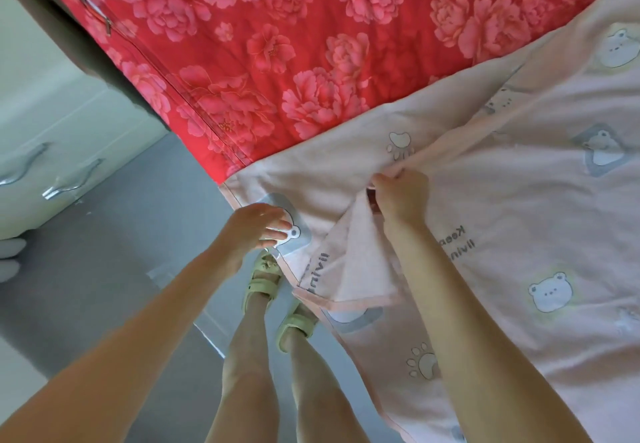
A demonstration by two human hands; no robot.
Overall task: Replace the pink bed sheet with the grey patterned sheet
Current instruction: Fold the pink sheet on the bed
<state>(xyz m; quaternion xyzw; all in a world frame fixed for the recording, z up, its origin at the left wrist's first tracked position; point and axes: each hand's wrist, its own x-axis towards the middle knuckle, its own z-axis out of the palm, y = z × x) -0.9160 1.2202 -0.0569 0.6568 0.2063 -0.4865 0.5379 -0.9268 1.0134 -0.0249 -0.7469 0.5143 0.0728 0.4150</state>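
Observation:
The pale pink bed sheet (502, 221), printed with bears and paw marks, covers the right half of the bed, pulled back on a diagonal. Beyond it lies bare the red mattress cover (277, 48) with its pink flowers. My right hand (401, 197) pinches a raised fold of the pink sheet, and a flap of cloth hangs down below the grip. My left hand (258, 228) lies with straight fingers on the sheet's edge over a grey bear print. No grey patterned sheet is in view.
I stand on a grey floor (145, 269) at the bed's side, feet in pale green sandals (266, 278). A white cabinet with metal handles (52, 172) stands at the left, close to the bed's corner.

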